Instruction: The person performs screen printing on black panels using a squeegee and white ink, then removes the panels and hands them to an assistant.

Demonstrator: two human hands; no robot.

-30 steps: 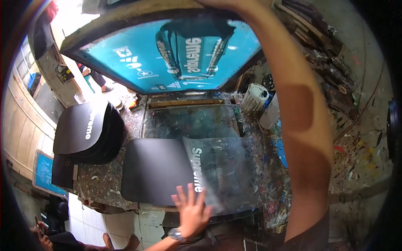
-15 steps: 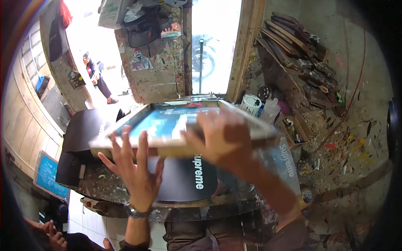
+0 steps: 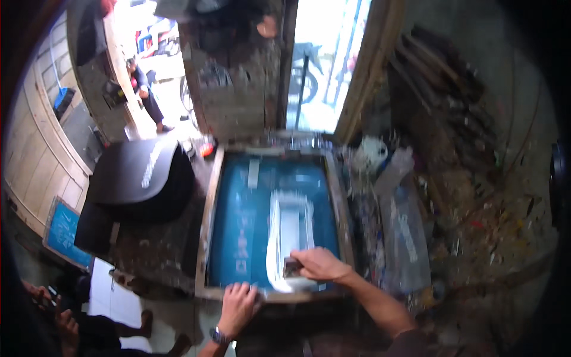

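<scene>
A wood-framed printing screen [image 3: 205,238] with blue mesh lies flat on the workbench in front of me. White ink [image 3: 272,256] covers a tall patch on the right half of the mesh. At the near end of that patch my right hand [image 3: 321,263] is closed around a small dark squeegee [image 3: 292,267], its blade edge hard to make out. My left hand [image 3: 240,297], with a watch at the wrist, curls its fingers over the screen's near rail. Whatever lies under the mesh is hidden.
Black printed sheets [image 3: 134,172] are piled left of the screen. On its right lie a clear printed sheet [image 3: 406,238] and a white tub [image 3: 372,152]. Wood pieces [image 3: 443,77] lean at the right wall. Another person's hands [image 3: 65,321] show at lower left.
The screen has come down from a tilt to lie flat, covering the dark printed sheet. My left hand has gone from spread fingers to holding the near rail; my right hand now grips the squeegee.
</scene>
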